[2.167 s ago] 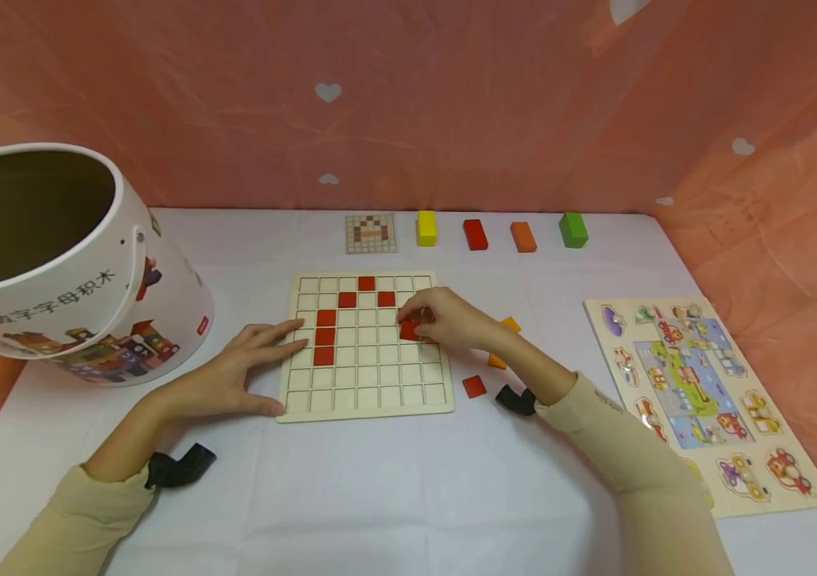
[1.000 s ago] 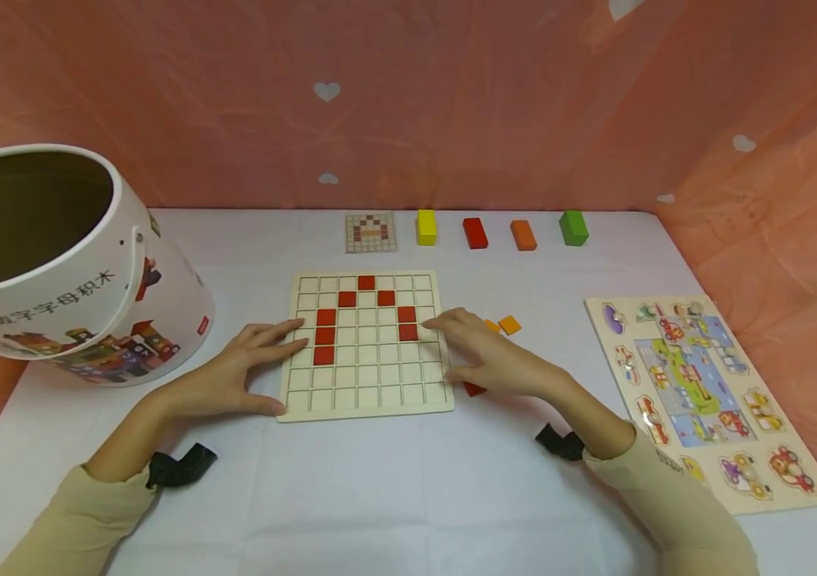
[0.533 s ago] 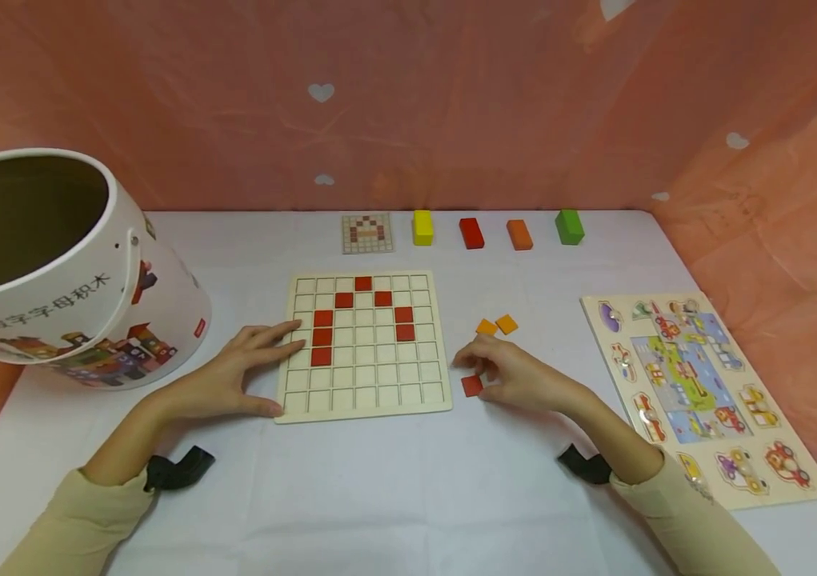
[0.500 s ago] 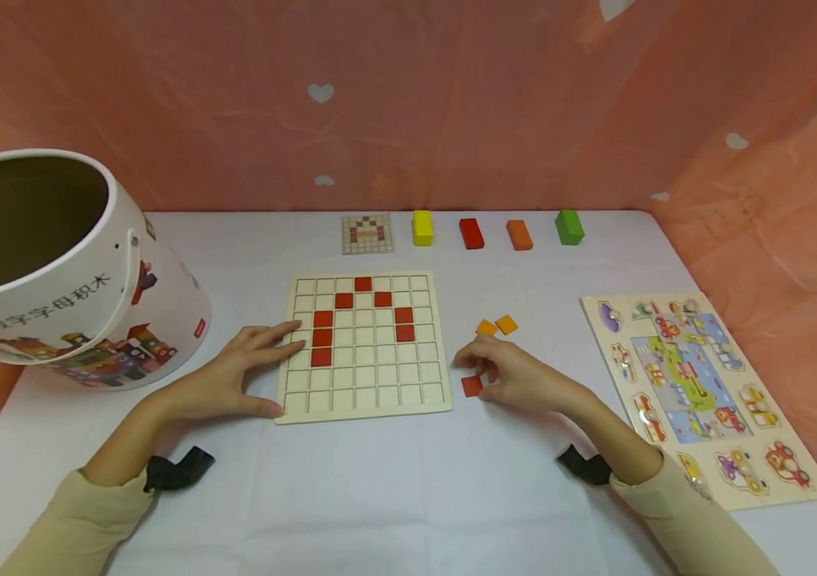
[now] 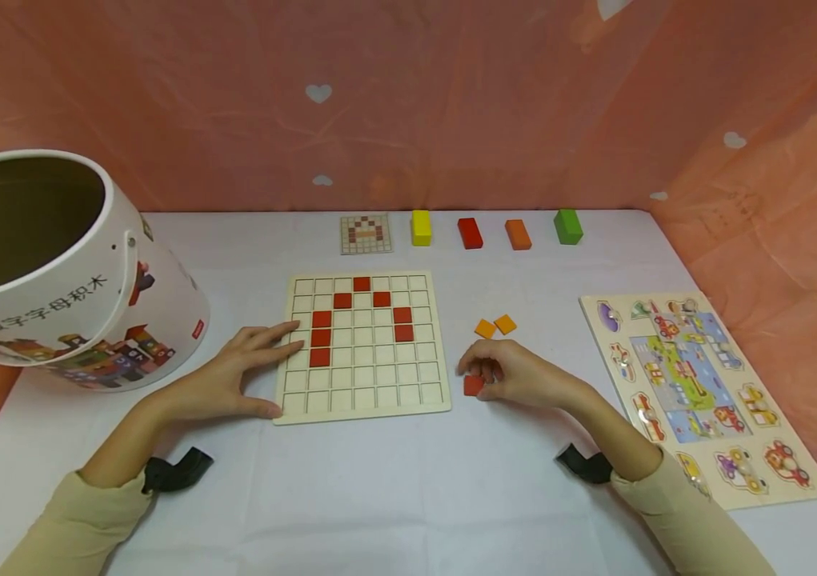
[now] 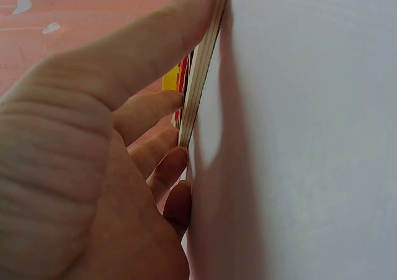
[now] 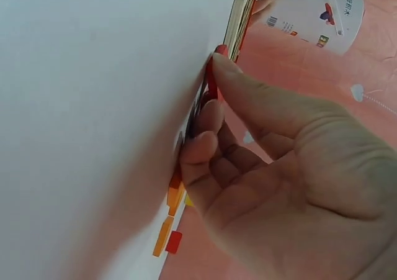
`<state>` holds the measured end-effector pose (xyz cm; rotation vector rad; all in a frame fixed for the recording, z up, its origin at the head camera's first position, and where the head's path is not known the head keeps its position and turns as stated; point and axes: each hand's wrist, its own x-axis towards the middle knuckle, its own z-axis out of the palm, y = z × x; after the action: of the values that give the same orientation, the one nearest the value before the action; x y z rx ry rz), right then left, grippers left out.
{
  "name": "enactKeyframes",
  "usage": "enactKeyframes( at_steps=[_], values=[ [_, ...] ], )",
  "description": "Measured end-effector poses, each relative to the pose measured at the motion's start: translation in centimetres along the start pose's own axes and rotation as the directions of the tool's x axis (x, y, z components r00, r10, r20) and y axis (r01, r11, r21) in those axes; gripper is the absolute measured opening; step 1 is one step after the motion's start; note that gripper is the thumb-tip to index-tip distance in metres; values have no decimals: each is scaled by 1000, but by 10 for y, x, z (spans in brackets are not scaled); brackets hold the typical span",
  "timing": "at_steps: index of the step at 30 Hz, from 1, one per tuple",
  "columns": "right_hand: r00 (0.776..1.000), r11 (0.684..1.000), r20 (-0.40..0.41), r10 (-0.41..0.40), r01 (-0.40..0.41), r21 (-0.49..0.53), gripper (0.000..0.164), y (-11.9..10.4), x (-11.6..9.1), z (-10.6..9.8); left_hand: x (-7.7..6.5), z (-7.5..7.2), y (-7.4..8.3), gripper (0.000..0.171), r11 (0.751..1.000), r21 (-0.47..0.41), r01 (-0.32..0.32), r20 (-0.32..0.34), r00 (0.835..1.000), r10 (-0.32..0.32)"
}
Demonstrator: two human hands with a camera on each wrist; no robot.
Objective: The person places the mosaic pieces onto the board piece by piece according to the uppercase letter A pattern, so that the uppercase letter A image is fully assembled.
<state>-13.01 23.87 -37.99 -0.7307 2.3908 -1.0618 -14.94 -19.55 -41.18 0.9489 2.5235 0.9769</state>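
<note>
A wooden grid board [image 5: 364, 376] lies on the white cloth, with several red square tiles set in its cells in an arch-like pattern. My left hand [image 5: 231, 374] rests at the board's left edge, fingers spread, fingertips on the rim and the thumb near the lower corner. To the right of the board, my right hand [image 5: 519, 374] pinches a red square tile [image 5: 474, 386] between thumb and fingers. In the right wrist view this tile [image 7: 213, 84] is edge-on and tilted, close to the cloth. Two orange tiles [image 5: 505, 323] lie just beyond the right hand.
Behind the board are a small pattern card [image 5: 366, 234] and a yellow block [image 5: 421, 228], a red block [image 5: 470, 233], an orange block [image 5: 518, 234] and a green block [image 5: 568, 227]. A white bucket [image 5: 163, 296] stands at left, a wooden picture puzzle [image 5: 667, 472] at right.
My right hand let go of a red tile in the board's right column, moved off to the right and took hold of the loose red tile, now tilted. The left hand stayed in place.
</note>
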Motion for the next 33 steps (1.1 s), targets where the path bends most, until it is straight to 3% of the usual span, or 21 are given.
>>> enactKeyframes(
  at_steps=[7,15,23,33],
  values=[
    [997,999,60,-43,42,11,14,-4,9,-7,0,0,-1,92,1000,5,-7,-1,1000,7],
    [996,995,82,-30,22,98,15,-23,53,-5,-1,0,-1,92,1000,3,-7,1,1000,7],
    [999,999,36,1,-2,36,16,-36,82,4,0,0,-1,93,1000,8,-2,6,1000,2],
    [997,987,-33,-63,57,-153,19,-41,81,15,1,0,-1,93,1000,8,-5,1,1000,5]
  ],
)
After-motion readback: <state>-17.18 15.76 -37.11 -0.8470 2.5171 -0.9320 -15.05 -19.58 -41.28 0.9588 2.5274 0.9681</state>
